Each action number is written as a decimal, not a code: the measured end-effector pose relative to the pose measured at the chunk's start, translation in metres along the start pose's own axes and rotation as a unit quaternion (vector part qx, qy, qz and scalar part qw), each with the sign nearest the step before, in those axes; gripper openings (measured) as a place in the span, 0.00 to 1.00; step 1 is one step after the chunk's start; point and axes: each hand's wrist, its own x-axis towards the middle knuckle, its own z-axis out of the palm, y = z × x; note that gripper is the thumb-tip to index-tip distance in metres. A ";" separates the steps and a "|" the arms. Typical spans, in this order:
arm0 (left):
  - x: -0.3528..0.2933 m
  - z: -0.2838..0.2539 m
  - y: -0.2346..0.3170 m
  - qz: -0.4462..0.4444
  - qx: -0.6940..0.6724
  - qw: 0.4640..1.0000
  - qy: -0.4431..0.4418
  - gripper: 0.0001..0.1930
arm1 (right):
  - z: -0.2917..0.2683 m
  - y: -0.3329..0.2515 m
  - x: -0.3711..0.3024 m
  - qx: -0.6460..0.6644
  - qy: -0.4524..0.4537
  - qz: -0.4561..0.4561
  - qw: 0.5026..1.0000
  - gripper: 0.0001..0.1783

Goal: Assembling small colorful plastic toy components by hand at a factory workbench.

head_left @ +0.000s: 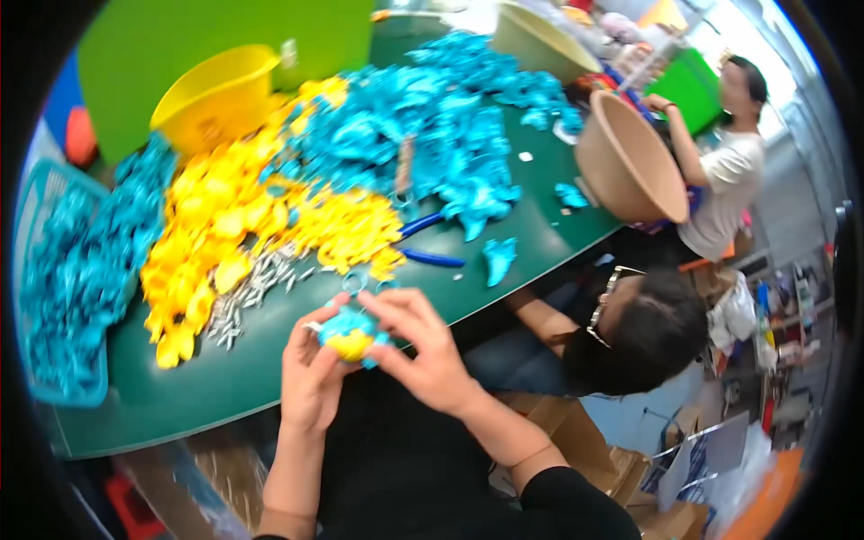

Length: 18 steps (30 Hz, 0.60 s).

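Note:
Between my hands, close to the table's near edge, is a small blue plastic piece with a yellow part (349, 346) on it. My left hand (309, 373) grips its left side with thumb and fingers. On the other side, the thumb and fingers of my right hand (421, 346) are closed on the same piece. A small pale bit sticks out by my left fingertips; what it is I cannot tell. Just beyond my fingers lie small silver metal parts (261, 286) and pliers with blue handles (434, 260).
Yellow plastic pieces (211, 216) and blue plastic pieces (360, 126) are heaped on the green table (180, 405). A blue basket (94, 389) stands left, a yellow tub (211, 103) behind. One person in glasses (639, 333) sits right; another person (733, 171) is beyond a tan basin (630, 162).

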 end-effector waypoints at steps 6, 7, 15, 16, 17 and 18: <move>0.006 0.019 -0.017 0.079 0.027 0.996 -0.033 0.33 | -0.003 -0.007 -0.019 -0.101 0.058 -0.086 0.989 0.31; 0.008 0.021 -0.021 0.096 0.056 0.993 -0.027 0.34 | -0.003 -0.008 -0.019 -0.142 0.064 -0.106 0.982 0.30; -0.006 0.031 -0.016 -0.007 0.040 0.999 0.006 0.36 | -0.012 0.000 -0.020 -0.093 0.070 -0.045 0.992 0.23; -0.010 0.028 -0.016 0.008 0.039 0.999 0.017 0.36 | -0.012 0.000 -0.019 -0.085 0.061 -0.043 0.994 0.23; -0.009 0.031 -0.018 0.033 0.024 0.999 0.005 0.37 | -0.016 0.001 -0.017 -0.096 0.068 -0.059 0.991 0.23; -0.006 0.034 -0.019 0.020 0.055 0.998 0.002 0.38 | -0.019 0.001 -0.016 -0.103 0.073 -0.072 0.989 0.22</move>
